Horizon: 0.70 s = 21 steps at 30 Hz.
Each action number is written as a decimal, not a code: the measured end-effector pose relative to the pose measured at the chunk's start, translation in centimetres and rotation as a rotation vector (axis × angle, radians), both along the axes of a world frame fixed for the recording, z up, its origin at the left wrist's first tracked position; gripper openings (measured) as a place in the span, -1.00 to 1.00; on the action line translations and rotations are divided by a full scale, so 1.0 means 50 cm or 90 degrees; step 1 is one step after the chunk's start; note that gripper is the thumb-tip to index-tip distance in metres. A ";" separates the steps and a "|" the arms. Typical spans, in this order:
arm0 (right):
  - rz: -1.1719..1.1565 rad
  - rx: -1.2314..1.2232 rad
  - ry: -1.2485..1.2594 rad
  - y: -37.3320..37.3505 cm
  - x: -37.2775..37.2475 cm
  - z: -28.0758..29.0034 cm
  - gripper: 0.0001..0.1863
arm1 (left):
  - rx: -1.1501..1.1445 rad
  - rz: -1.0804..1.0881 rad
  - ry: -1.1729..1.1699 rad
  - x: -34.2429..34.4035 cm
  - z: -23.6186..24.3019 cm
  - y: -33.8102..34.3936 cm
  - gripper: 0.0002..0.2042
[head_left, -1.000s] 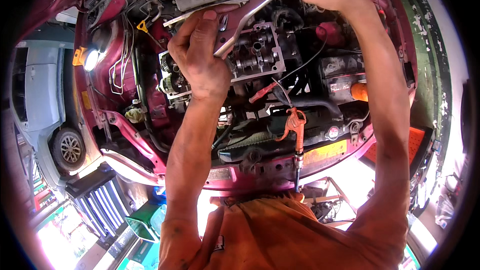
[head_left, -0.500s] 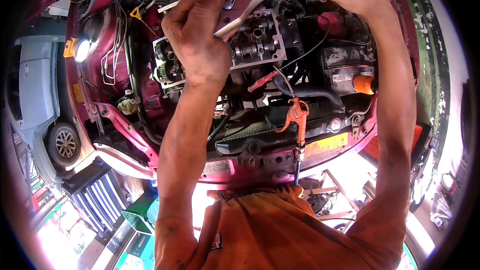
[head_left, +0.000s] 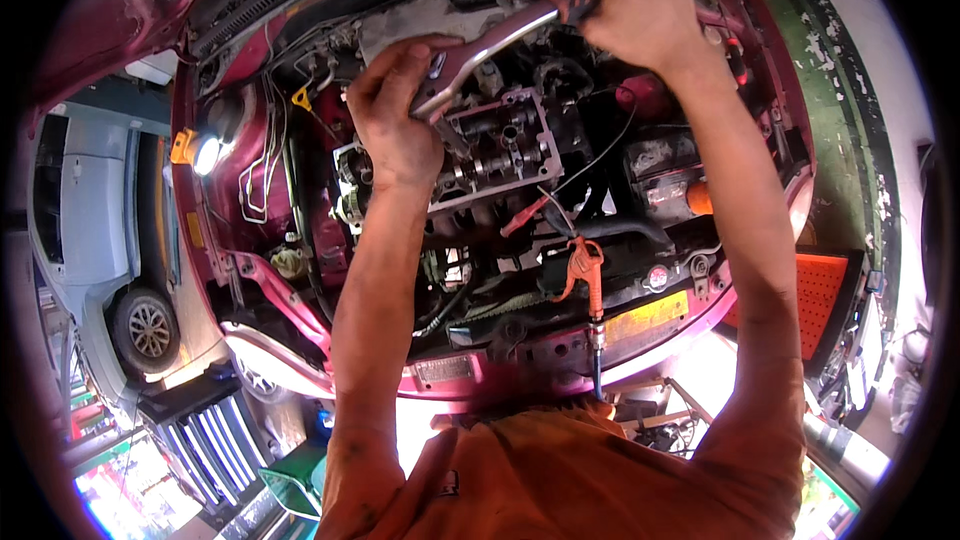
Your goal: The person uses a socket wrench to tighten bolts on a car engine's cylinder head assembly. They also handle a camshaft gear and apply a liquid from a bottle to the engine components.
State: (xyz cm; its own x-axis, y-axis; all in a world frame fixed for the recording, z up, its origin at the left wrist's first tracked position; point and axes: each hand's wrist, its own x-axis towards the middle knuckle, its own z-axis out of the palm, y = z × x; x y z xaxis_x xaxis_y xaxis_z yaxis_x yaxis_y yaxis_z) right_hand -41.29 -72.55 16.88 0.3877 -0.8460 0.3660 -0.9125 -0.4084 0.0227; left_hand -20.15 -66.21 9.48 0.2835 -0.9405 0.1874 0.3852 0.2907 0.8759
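My left hand (head_left: 395, 135) is closed around the head end of a long chrome socket wrench (head_left: 495, 40). Its fingers curl over the top of the tool. At the other end, my right hand (head_left: 645, 15) wraps round the dark grip. The wrench slants up to the right over an engine cylinder head (head_left: 505, 145) whose camshaft and lobes lie exposed. A short metal shaft (head_left: 455, 140) runs down from the wrench head toward the engine; its lower end is hard to make out. My left hand hides part of the cylinder head's left side.
An orange air blow gun (head_left: 585, 265) hangs at the front of the red car's engine bay, near a black hose (head_left: 635, 227). A lit work lamp (head_left: 195, 151) sits on the left fender. The battery (head_left: 665, 170) is at right, and a yellow-handled dipstick (head_left: 302, 97) stands at left.
The view has shifted, so the engine bay sits lower and more of its rear shows. Both hands keep hold of the wrench, which now lies closer over the cylinder head.
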 end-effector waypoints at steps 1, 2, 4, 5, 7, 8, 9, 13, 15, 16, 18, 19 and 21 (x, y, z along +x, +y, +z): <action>0.036 -0.072 -0.038 -0.005 -0.006 -0.031 -0.70 | 0.003 -0.005 -0.010 -0.005 -0.001 -0.001 -0.71; 0.033 -0.068 -0.040 -0.010 -0.015 -0.045 -0.70 | 0.007 -0.009 -0.020 -0.010 0.000 0.000 -0.71; 0.044 -0.093 -0.049 -0.014 -0.028 -0.066 -0.69 | -0.020 -0.028 -0.032 -0.010 -0.007 0.001 -0.73; 0.054 -0.126 -0.056 -0.010 -0.039 -0.076 -0.70 | -0.027 -0.034 -0.061 -0.011 -0.007 -0.001 -0.74; 0.053 -0.147 -0.063 0.002 -0.051 -0.083 -0.74 | -0.037 -0.040 -0.120 -0.013 -0.012 -0.002 -0.75; 0.038 -0.139 -0.062 0.011 -0.056 -0.084 -0.77 | -0.043 -0.052 -0.131 -0.014 -0.013 -0.003 -0.74; 0.021 -0.129 -0.062 0.024 -0.058 -0.088 -0.79 | -0.035 -0.079 -0.129 -0.011 -0.015 -0.005 -0.74; -0.091 0.070 -0.042 0.138 -0.018 -0.047 -0.77 | -0.053 -0.156 -0.063 0.036 -0.024 -0.013 -0.72; -0.007 0.085 -0.007 0.150 -0.025 -0.018 -0.74 | -0.047 -0.139 -0.041 0.050 -0.038 -0.013 -0.72; 0.032 0.093 0.010 0.152 -0.027 -0.011 -0.71 | -0.022 -0.109 -0.048 0.051 -0.044 -0.007 -0.72; 0.156 -0.189 0.011 0.087 -0.021 -0.047 -0.75 | 0.009 -0.005 -0.076 0.026 -0.040 0.001 -0.72; 0.182 -0.259 -0.001 0.035 -0.014 -0.062 -0.76 | 0.023 0.037 -0.068 0.000 -0.033 0.007 -0.73; 0.210 -0.334 -0.036 -0.080 0.019 -0.085 -0.77 | 0.047 0.123 -0.051 -0.040 -0.017 0.019 -0.73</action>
State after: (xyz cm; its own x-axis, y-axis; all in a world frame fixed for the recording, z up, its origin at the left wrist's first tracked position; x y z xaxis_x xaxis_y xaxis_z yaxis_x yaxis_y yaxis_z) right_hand -40.35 -76.54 12.62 0.5658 -0.3867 0.7282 -0.7461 -0.6161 0.2525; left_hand -22.18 -65.24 8.62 0.4463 -0.8824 0.1493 0.2571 0.2862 0.9230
